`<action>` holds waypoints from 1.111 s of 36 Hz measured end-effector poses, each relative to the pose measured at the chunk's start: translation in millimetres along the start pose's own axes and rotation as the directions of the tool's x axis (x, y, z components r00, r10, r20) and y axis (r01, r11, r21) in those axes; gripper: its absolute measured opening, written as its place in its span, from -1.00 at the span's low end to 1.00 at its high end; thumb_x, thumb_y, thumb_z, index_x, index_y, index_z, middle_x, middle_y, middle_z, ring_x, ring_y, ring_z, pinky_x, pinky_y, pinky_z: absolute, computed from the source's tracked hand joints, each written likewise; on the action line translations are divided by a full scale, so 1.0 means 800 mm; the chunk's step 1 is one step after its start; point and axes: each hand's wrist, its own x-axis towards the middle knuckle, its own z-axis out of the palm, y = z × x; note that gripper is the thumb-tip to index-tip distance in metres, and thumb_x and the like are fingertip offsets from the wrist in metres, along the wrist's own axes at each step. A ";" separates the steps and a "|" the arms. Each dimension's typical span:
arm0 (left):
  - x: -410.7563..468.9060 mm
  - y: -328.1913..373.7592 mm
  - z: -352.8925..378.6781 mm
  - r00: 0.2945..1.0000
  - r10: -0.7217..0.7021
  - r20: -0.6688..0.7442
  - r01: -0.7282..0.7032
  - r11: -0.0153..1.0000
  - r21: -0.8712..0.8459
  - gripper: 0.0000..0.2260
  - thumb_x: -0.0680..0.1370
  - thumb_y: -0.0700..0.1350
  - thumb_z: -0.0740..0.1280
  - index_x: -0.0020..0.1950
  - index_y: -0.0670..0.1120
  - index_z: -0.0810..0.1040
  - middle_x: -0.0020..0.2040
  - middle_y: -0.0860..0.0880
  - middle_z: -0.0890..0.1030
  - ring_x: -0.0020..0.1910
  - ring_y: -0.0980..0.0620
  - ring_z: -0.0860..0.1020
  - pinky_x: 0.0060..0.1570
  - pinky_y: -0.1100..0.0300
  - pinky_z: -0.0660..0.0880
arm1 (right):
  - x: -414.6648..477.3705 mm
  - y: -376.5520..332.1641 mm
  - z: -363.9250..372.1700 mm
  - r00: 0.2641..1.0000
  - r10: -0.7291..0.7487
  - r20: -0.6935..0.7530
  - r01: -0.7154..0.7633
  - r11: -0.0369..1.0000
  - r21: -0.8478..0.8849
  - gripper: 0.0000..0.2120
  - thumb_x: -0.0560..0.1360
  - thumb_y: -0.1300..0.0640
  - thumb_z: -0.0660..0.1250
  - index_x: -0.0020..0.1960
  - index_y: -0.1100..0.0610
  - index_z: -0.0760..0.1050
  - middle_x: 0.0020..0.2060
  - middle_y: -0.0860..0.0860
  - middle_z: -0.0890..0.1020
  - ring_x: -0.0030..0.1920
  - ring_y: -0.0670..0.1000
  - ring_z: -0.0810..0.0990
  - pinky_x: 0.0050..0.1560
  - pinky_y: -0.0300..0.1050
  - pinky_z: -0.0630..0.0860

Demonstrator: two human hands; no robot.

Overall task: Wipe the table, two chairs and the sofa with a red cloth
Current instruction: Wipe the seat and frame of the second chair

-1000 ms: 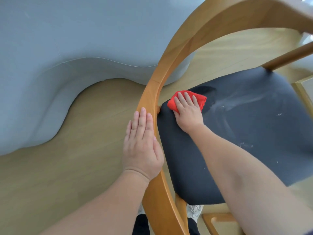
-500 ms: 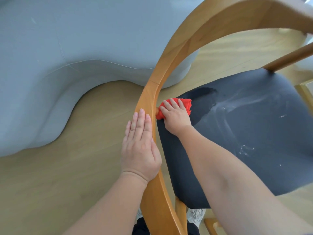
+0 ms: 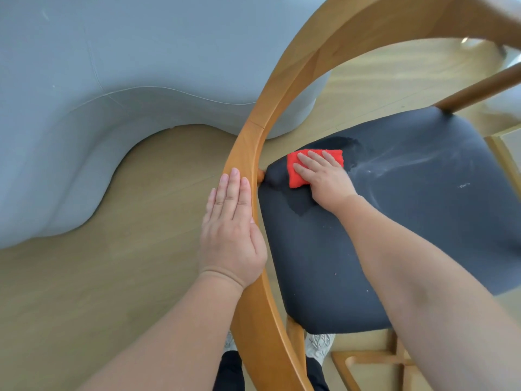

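Head view, looking down over the chair back.

Left grip (image 3: 232, 230): flat and wide, holding nothing. The palm and straight fingers (image 3: 234, 193) rest along the top of the curved wooden back rail (image 3: 282, 88), fingertips pointing away from you. The thumb lies against the rail's inner edge.

Right grip (image 3: 324, 179): also flat, fingers (image 3: 313, 162) straight and close together. You press the red cloth (image 3: 296, 182) down rather than pinching it. No finger curls round the cloth.

Red cloth: folded into a small pad, lying on the dark chair seat (image 3: 423, 207) at its far left corner, near the rail and just right of a wooden peg under it. The cloth's top edge and left side show beyond your fingers; the rest is under the palm.

Seat surface: a darker patch (image 3: 342, 142), apparently damp, sits just beyond the cloth. Pale streaks (image 3: 408, 159) run across the seat to the right, with a few small white specks farther along.

Surroundings: the grey sofa (image 3: 112, 66) fills the upper left, its curved base meeting the light wood floor (image 3: 112, 277). The chair stands beside it; whether they touch you cannot tell. One light shoe (image 3: 320, 344) shows below the seat's near edge.
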 end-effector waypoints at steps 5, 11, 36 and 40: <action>0.000 0.000 0.000 1.000 0.005 0.009 -0.005 1.000 0.017 -0.49 0.56 -0.13 -0.04 0.51 -0.22 0.15 0.54 -0.12 0.16 0.53 0.00 0.04 0.49 0.08 -0.03 | -0.031 0.061 -0.021 0.947 0.318 -0.046 -0.316 0.948 0.042 -0.44 0.46 0.38 0.17 0.45 0.14 0.37 0.49 0.13 0.29 0.49 0.23 0.22 0.49 0.17 0.05; -0.001 0.000 -0.001 1.000 -0.001 0.015 0.001 1.000 0.021 -0.48 0.55 -0.11 -0.07 0.52 -0.21 0.14 0.54 -0.13 0.16 0.53 -0.03 0.06 0.50 0.09 -0.05 | -0.044 0.074 -0.022 0.911 0.411 -0.039 -0.408 0.910 0.076 -0.41 0.49 0.41 0.16 0.49 0.12 0.30 0.53 0.12 0.20 0.51 0.24 0.12 0.51 0.15 0.00; 0.000 0.001 -0.002 1.000 -0.008 0.029 0.007 0.999 0.032 -0.46 0.54 -0.12 -0.07 0.53 -0.21 0.13 0.55 -0.13 0.12 0.53 -0.03 0.04 0.50 0.10 -0.08 | -0.122 -0.123 0.047 0.980 0.181 0.086 -0.192 0.970 0.151 -0.30 0.37 0.44 0.36 0.47 0.14 0.33 0.49 0.17 0.27 0.47 0.37 0.16 0.44 0.33 0.10; 0.000 0.002 -0.004 0.998 -0.019 0.053 0.016 0.998 0.056 -0.46 0.55 -0.08 -0.11 0.54 -0.18 0.09 0.55 -0.11 0.10 0.54 -0.03 0.02 0.50 0.04 -0.02 | -0.147 -0.142 0.045 0.989 0.014 0.148 -0.029 0.994 0.101 -0.33 0.45 0.28 0.44 0.49 0.03 0.30 0.50 0.06 0.28 0.50 0.24 0.17 0.42 0.17 -0.05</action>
